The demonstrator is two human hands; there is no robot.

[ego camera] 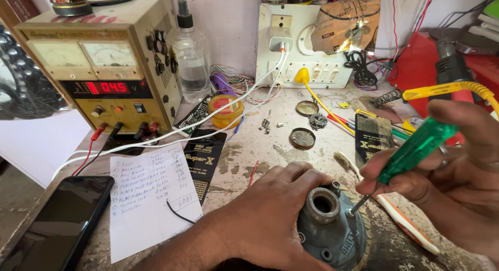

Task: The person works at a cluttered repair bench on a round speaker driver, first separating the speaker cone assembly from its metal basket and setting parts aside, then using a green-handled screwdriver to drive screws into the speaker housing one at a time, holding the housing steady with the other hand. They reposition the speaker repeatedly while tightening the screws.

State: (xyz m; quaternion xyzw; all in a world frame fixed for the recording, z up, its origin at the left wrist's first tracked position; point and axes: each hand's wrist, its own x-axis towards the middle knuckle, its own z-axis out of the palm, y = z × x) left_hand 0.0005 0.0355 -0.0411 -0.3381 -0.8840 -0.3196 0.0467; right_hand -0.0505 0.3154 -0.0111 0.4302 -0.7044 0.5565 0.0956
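Bench: a worn, stained workbench (291,120) cluttered with tools and wires.
Far left: a beige bench power supply (99,63) with two dial meters and a red digital readout; red and black leads run from its front sockets.
Beside it: a clear spray bottle (191,57), then a small yellow tub (225,111) standing just in front.
Back wall: a white switchboard (306,47) with a charger plugged in, its white cables trailing left across the bench.
Near left: a sheet of handwritten paper (148,198) and a black phone (60,221), screen dark, lying at the bench edge.
Middle of bench: two round metal lids (302,138), a few loose screws (265,125) and black anti-static packets (200,162).
In the way: nothing lies between my hands and the part; a toothbrush (400,219) lies just right of it, under my right hand.
Part: a grey, round cast-metal housing (330,229) with a raised central collar, an open bore and small holes round its rim.
Location: near the bench's front edge, centre-right, close to me.
Left hand (270,219): fingers curled over the housing's left side and top, pressing it steady.
Right hand (452,182): fingers pinched round a green translucent-handled screwdriver (410,151).
Tip: the blade slants down-left and meets the housing just right of the collar.
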